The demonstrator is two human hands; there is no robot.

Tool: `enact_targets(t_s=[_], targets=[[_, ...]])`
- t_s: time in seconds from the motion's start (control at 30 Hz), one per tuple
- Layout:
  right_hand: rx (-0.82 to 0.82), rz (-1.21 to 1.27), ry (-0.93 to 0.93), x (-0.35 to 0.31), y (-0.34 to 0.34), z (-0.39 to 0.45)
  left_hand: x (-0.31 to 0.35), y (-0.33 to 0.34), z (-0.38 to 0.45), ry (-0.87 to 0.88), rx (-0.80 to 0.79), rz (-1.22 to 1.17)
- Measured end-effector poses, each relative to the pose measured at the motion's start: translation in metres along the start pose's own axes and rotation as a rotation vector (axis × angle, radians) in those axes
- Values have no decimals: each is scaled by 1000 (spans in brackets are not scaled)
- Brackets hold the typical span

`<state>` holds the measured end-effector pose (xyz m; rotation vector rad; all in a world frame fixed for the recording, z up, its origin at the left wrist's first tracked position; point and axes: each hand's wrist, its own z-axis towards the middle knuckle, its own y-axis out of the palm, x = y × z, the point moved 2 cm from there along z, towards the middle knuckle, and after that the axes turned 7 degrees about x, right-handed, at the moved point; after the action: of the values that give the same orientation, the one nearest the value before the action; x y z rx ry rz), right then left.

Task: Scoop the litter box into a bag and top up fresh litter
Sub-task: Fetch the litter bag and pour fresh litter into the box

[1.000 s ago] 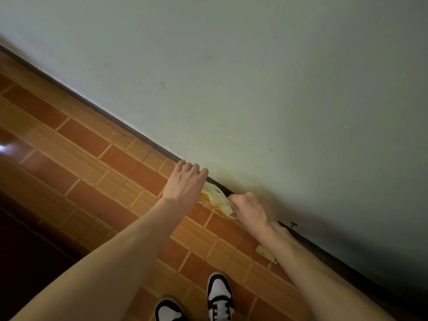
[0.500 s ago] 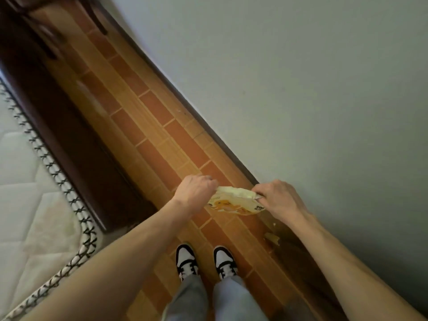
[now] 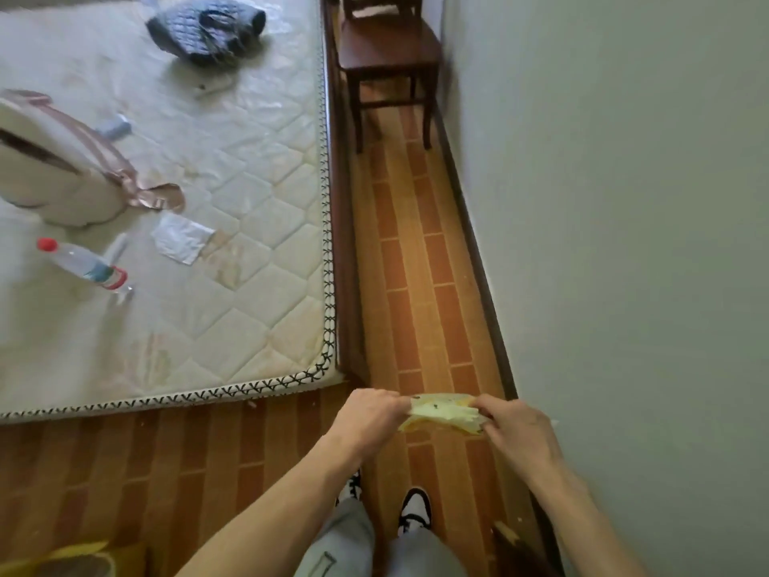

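Nearest, down at the bottom edge: grey trouser legs [image 3: 345, 543] and black-and-white sneakers [image 3: 414, 510] planted on the orange-brown tiled floor [image 3: 420, 285]. Just above those, both forearms reaching forward. Left hand [image 3: 368, 416] curled, fingers pinching the left end of a crumpled pale-yellow plastic bag [image 3: 443, 412]. Right hand [image 3: 516, 431] likewise curled, pinching the right end of the same bag. Bag stretched flat between the two hands, held in the air above the floor strip, close to the grey wall [image 3: 624, 202] and its dark skirting. Small dark marks visible on the bag's surface; print too blurred to read.

Low in the left corner, a yellow object [image 3: 70, 555], only partly in view, kind unclear. Near the right foot, beside the skirting, a small pale scrap [image 3: 505, 530] on the floor.

Further out on the left, a quilted cream mattress [image 3: 233, 243] with black-stitched edging, set on a dark wooden frame. Lying on it: a clear plastic bottle [image 3: 83, 264] with a red cap, a white wrapper [image 3: 181, 239], a beige bag with pinkish straps [image 3: 58, 172], and, farthest, a dark quilted garment [image 3: 208, 27].

At the far end of the floor strip, between bed frame and wall, a dark wooden chair [image 3: 389, 52].
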<state>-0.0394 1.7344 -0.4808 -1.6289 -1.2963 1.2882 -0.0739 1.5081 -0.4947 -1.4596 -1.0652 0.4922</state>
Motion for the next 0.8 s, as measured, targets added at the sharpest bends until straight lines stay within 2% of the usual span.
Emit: enact_targets(t_s=[0.33,0.5,0.63,0.8], targets=[[14,-64,-477,-166,-56,34,-64,-75,-151,-418,270,53],[-15,-139,-696,-261,-57,44,-101,-105,-226,-533,452,135],[-38,-124,-858,-334,-54,48,-129,-110,-281,-627,522,171],[-145,-140,-1051,-420,-37,44,-153,-113,-347,-735,628,213]])
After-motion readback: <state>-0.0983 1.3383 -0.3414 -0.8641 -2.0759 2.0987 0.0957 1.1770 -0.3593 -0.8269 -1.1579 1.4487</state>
